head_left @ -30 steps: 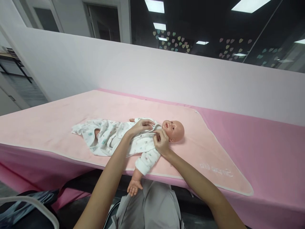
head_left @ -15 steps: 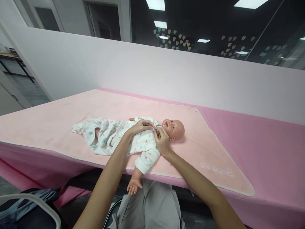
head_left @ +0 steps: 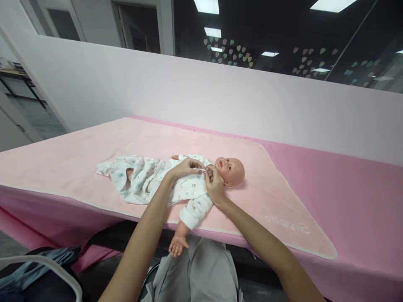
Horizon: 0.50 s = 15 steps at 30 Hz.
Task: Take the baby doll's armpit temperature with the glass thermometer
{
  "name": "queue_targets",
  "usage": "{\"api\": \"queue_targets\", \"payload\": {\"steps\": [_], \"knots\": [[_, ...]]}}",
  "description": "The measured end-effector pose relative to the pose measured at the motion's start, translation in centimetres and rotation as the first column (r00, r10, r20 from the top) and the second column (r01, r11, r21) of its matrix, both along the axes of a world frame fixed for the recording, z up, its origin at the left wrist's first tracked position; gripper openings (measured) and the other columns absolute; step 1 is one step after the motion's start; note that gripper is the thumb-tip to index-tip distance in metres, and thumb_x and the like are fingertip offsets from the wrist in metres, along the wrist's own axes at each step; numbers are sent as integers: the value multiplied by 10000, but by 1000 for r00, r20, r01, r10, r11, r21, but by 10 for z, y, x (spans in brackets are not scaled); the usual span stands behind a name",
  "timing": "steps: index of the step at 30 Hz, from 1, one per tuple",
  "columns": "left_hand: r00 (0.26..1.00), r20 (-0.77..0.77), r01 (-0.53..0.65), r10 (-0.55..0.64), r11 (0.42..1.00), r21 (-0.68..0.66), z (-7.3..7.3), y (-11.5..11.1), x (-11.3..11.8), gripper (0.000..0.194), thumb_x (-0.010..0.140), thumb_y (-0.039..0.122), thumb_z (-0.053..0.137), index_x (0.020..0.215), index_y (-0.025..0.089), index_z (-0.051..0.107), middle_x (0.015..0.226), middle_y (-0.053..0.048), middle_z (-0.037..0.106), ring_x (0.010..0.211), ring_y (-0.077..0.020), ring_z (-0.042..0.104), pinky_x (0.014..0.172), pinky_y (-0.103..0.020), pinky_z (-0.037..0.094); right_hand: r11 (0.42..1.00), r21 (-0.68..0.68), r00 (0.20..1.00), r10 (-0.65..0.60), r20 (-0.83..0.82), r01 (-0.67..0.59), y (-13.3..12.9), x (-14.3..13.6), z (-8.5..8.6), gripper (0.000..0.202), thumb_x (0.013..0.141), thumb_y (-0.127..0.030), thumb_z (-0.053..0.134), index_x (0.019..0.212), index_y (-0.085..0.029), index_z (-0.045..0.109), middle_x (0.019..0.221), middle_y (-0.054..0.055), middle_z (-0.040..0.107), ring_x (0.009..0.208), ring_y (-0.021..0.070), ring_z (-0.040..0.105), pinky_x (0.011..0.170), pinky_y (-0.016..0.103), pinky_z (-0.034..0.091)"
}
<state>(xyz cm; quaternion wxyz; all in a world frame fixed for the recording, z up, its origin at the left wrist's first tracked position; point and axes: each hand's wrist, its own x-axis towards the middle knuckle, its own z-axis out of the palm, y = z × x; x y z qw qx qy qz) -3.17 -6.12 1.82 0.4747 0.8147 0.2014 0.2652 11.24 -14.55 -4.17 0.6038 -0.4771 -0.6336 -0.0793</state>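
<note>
A baby doll (head_left: pixel 233 170) lies on its back, head to the right, dressed in a white printed romper (head_left: pixel 189 188). My left hand (head_left: pixel 185 167) is over the doll's chest, its fingers pinching the white edge of the romper's front. Close to the doll's chin, my right hand (head_left: pixel 214 182) pinches the same edge near the neckline. A short white strip of the cloth edge shows between the fingertips of both hands. Any fastener there is too small to make out. One doll arm (head_left: pixel 179 240) hangs over the table's near edge.
Under the doll is a pale pink mat (head_left: pixel 258 205) with lettering at its right corner. It lies on a darker pink tablecloth (head_left: pixel 362 201). A white wall (head_left: pixel 220 100) rises behind the table. At the lower left is a chair (head_left: pixel 47 262) with dark cloth.
My fingertips have drawn slightly apart, and more of the white cloth edge shows between them. The doll lies as before.
</note>
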Motion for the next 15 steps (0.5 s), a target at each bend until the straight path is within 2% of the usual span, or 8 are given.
{"api": "queue_targets", "payload": {"steps": [7,11,15], "knots": [[997,28,-75,78,994,-77,-8,6,1,259,645,253,692,865,121,731,811,-73,709,764,-189,619,698,-274,457,1000,21,999,-12,44,11,2,0,-1,185,916,-215,419,1036,-183,556,968,85,665,806,159,653,745,295,541],[997,57,-57,59,998,-38,-8,7,1,212,650,273,701,814,142,731,797,-57,680,785,-181,592,724,-280,445,1000,18,998,-17,56,16,1,0,0,191,920,-219,418,1057,-183,545,966,83,665,807,155,650,735,288,541],[992,92,-92,87,995,49,-9,8,1,170,642,296,721,761,174,724,844,-32,574,803,-151,527,717,-265,412,999,28,998,-17,57,15,1,0,0,192,914,-206,421,1060,-172,542,966,87,660,822,156,647,723,282,535]]}}
